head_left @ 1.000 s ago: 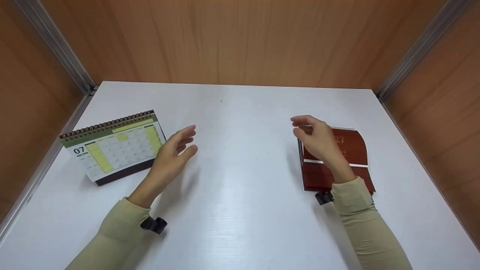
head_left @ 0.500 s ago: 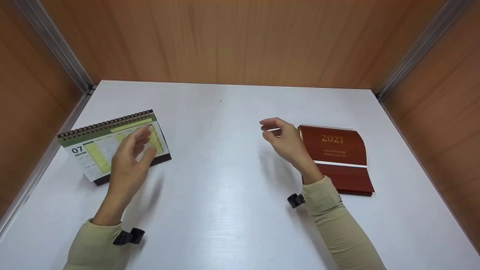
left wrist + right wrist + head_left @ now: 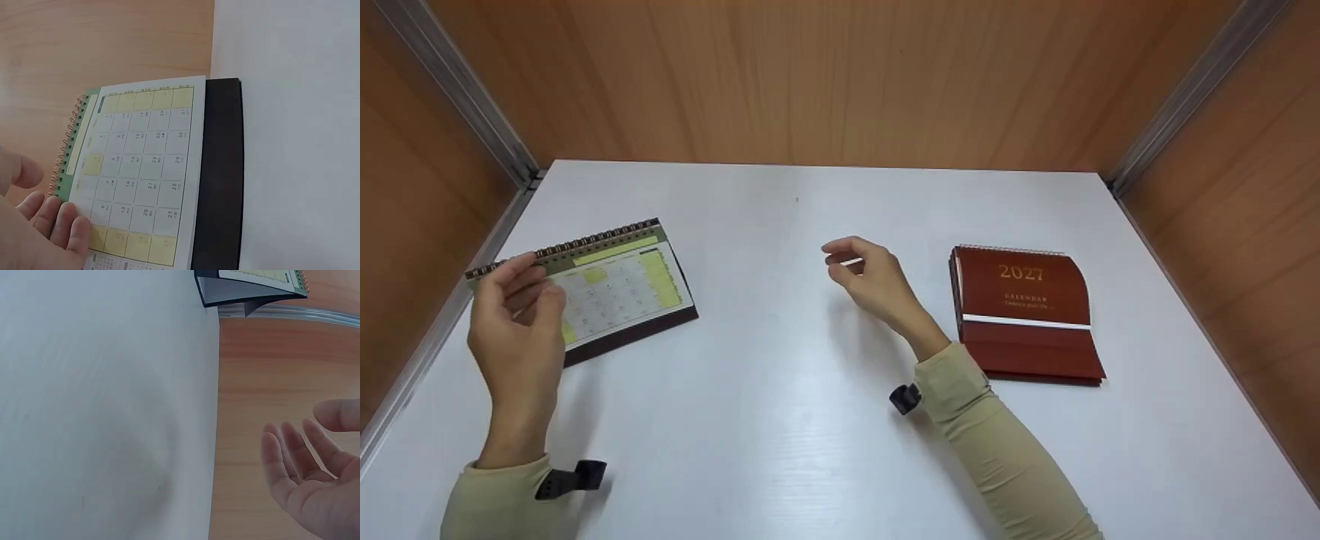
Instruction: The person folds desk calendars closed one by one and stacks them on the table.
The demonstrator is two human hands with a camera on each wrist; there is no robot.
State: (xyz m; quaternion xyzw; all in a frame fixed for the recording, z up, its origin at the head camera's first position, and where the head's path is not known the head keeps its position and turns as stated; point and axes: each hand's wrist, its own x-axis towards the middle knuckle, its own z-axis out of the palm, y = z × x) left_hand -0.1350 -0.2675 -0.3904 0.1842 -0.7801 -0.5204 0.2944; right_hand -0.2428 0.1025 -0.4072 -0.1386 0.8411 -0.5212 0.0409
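Observation:
A green-and-white desk calendar (image 3: 622,289) with a spiral top and dark base stands tilted on the left of the table. In front of its left part is my left hand (image 3: 517,322), fingers loosely bent and holding nothing, hiding the month number. The left wrist view shows that hand's fingertips (image 3: 70,225) overlapping the corner of the calendar page (image 3: 140,157) by the spiral. My right hand (image 3: 874,281) hovers over the middle of the table with bent, relaxed fingers and nothing in them. To its right stands a dark red 2027 desk calendar (image 3: 1024,292).
Both calendars stand on a white table (image 3: 780,360). Wood-grain panels (image 3: 840,82) enclose it at the back and sides, with metal rails (image 3: 450,82) at the corners. A small black camera (image 3: 904,399) sits at each wrist.
My left hand has moved left across the green-and-white calendar, from its right edge to its left part. My right hand has moved left, away from the red calendar, uncovering it.

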